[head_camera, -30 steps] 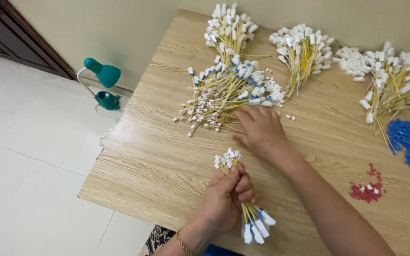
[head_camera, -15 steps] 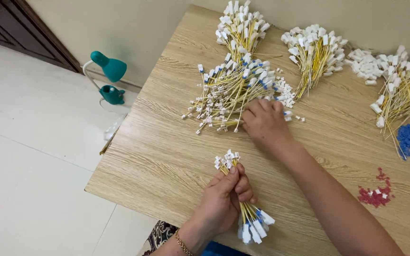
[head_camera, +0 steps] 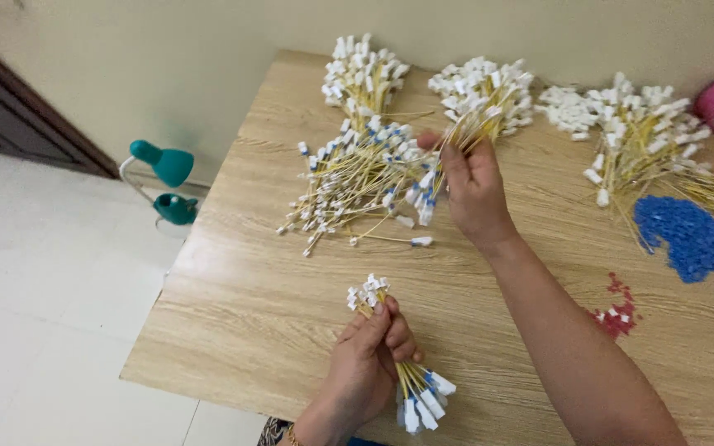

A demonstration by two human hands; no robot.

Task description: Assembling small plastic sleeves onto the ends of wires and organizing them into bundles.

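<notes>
- Wooden surface (head_camera: 233, 330): several heaps of yellow wires w/ white end caps; loose heap (head_camera: 349, 177) mid-surface.
- R hand (head_camera: 474, 192) above loose heap, fingers pinching a few wires (head_camera: 425, 194) lifted off it.
- L hand (head_camera: 372, 363) at near edge, fist closed round upright wire bundle (head_camera: 411, 388).
- Blue bits pile (head_camera: 687, 239) far right.

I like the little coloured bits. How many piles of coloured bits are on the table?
2. A big blue pile lies near the table's right edge, partly under yellow wires, and a small red pile sits just below and left of it. More could be out of view.
</notes>
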